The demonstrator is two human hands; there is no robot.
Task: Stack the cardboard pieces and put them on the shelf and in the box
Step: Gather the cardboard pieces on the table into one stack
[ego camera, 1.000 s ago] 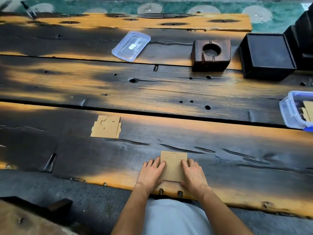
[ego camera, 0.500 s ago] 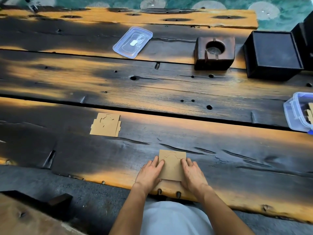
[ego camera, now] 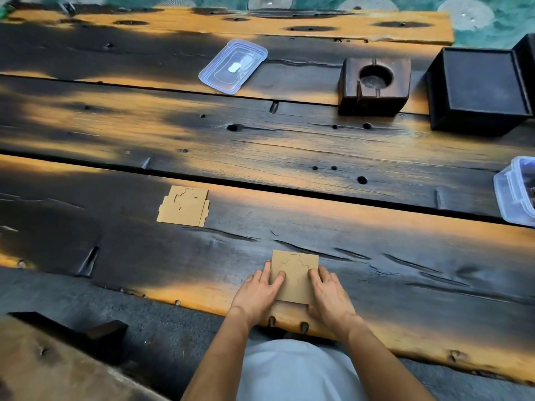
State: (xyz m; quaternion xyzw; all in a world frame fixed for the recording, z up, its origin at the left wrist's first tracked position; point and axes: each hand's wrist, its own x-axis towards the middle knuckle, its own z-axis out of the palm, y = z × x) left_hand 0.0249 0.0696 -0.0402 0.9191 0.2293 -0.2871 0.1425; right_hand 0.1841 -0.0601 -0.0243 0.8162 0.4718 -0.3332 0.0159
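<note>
A small stack of tan cardboard pieces [ego camera: 294, 274] lies flat near the front edge of the dark wooden table [ego camera: 289, 146]. My left hand [ego camera: 256, 295] presses on its left side with fingers over the edge. Against its right side rests my right hand [ego camera: 328, 292]. A second pile of cardboard pieces [ego camera: 183, 206] with a die-cut outline lies alone further left and back. At the right edge stands a clear plastic box [ego camera: 514, 192], partly cut off, its contents hard to make out.
The box's clear lid [ego camera: 233, 66] lies at the back centre. A dark wooden block with a round hollow [ego camera: 375, 85] and a black square box [ego camera: 477, 88] stand at the back right. A wooden bench [ego camera: 43, 363] sits low at the front left.
My hands stay on the cardboard stack; the left fingers have slid slightly further onto it. The camera has tilted a little, shifting the scene.
</note>
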